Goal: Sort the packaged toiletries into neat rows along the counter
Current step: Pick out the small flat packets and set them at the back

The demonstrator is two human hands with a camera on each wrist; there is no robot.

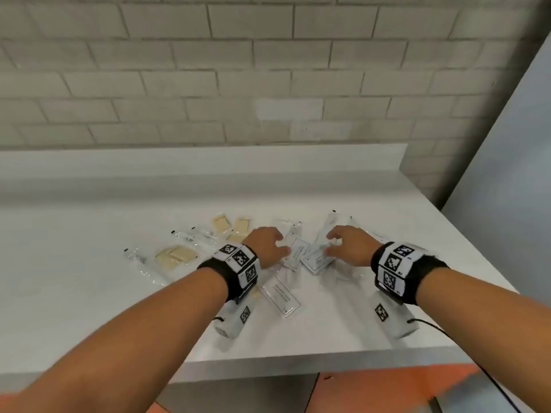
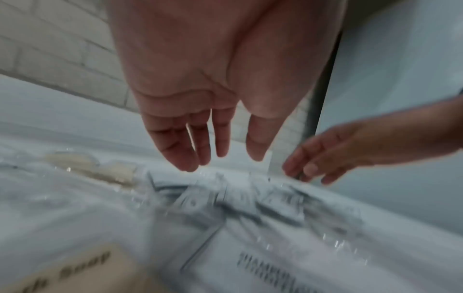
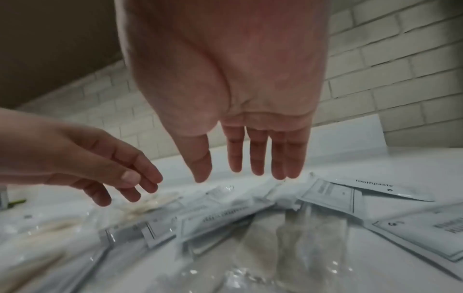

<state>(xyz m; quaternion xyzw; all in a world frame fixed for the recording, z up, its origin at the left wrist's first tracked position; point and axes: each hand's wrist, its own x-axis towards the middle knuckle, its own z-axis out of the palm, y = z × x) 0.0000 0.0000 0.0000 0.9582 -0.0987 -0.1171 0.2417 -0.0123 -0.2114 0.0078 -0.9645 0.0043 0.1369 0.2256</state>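
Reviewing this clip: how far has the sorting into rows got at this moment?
Early stage. Done: little; the soap packets and clear sachets sit loosely grouped at the left of the counter, not in neat rows. In hand: nothing gripped; the left hand and right hand hover, fingers relaxed, over the white labelled packets, which overlap in a heap. Left: separating that heap and lining everything up.
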